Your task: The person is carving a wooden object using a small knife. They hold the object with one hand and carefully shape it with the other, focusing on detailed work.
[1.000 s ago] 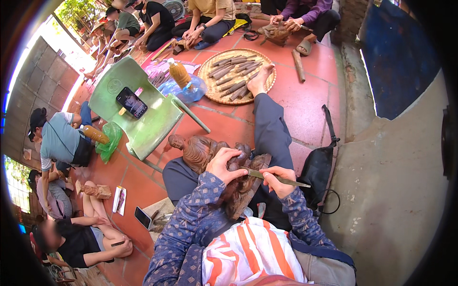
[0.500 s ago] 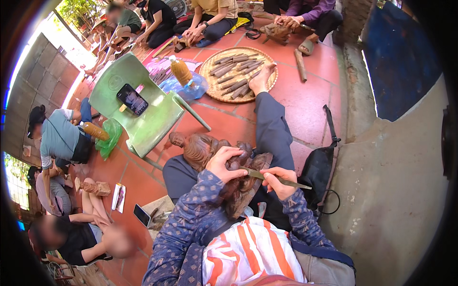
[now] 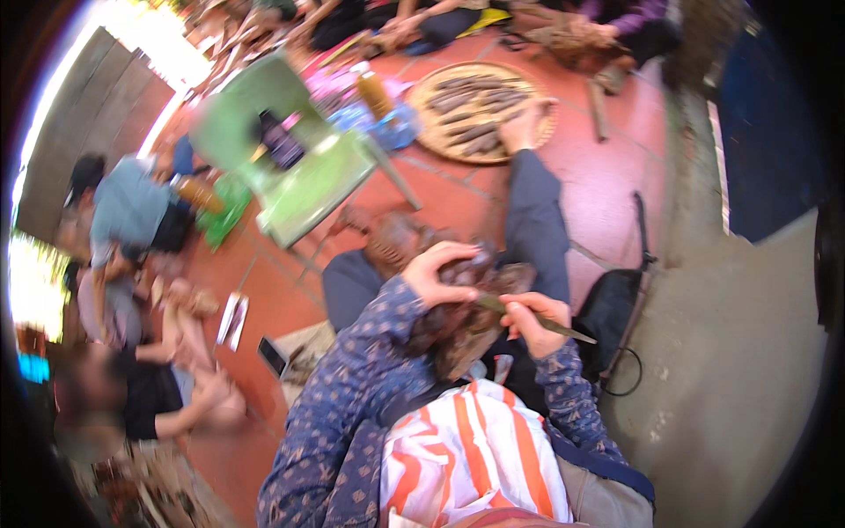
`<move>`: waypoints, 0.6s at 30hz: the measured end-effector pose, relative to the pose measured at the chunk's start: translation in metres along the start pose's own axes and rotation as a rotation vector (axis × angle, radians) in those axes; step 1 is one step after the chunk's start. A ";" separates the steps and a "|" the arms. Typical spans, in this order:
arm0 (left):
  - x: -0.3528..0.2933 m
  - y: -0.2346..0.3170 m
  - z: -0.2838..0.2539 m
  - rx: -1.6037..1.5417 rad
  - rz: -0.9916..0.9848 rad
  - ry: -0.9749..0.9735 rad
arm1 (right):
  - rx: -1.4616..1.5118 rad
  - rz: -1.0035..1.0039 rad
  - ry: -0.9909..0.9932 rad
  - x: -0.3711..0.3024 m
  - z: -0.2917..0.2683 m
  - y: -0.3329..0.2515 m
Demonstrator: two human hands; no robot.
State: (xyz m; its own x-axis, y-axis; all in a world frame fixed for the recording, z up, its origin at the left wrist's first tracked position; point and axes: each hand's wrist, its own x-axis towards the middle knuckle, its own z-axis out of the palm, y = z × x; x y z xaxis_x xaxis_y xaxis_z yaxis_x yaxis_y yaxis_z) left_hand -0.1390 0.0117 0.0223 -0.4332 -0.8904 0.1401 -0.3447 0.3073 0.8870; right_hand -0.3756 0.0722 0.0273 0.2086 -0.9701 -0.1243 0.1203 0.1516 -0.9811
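Observation:
A dark brown carved wooden figure lies across my lap, smeared a little by motion. My left hand is closed around its upper side, with the thumb near the tool's tip. My right hand pinches a narrow, flat metal file between thumb and fingers. One end of the file meets the carving beside my left thumb; its pointed end sticks out past my right hand. An orange-and-white striped cloth covers my lap just below the carving.
Ahead, a round woven tray holds several dark tools beside my bare foot. A green chair bearing a phone stands front left. A black bag lies on my right by the wall. Several people sit around at the left and far side.
The whole view has shifted, so the scene sits further right and slightly higher, with more blur. Both hands keep their holds on the carving and the file.

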 end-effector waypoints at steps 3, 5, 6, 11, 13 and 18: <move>0.002 -0.014 0.017 0.089 0.068 0.084 | -0.038 0.009 0.118 0.001 -0.005 0.013; 0.010 -0.006 0.026 0.148 0.087 0.104 | -0.087 -0.034 0.162 -0.001 -0.020 0.022; 0.007 -0.002 0.031 0.196 0.011 0.129 | -0.129 -0.060 0.180 -0.001 -0.020 0.022; -0.001 -0.020 0.018 -0.029 0.040 0.087 | -0.113 -0.145 0.112 -0.001 -0.016 0.030; 0.001 -0.026 0.021 -0.030 0.073 0.105 | -0.140 -0.127 0.121 0.001 -0.012 0.030; 0.006 0.005 0.036 0.133 -0.067 0.184 | -0.229 -0.147 0.171 0.000 -0.031 0.036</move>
State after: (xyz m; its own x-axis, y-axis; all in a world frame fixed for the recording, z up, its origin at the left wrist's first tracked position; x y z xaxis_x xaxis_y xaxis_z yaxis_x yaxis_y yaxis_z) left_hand -0.1734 0.0205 0.0116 -0.2509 -0.9528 0.1711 -0.4799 0.2759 0.8328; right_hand -0.4011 0.0720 -0.0123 0.0367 -0.9992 0.0172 -0.0883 -0.0204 -0.9959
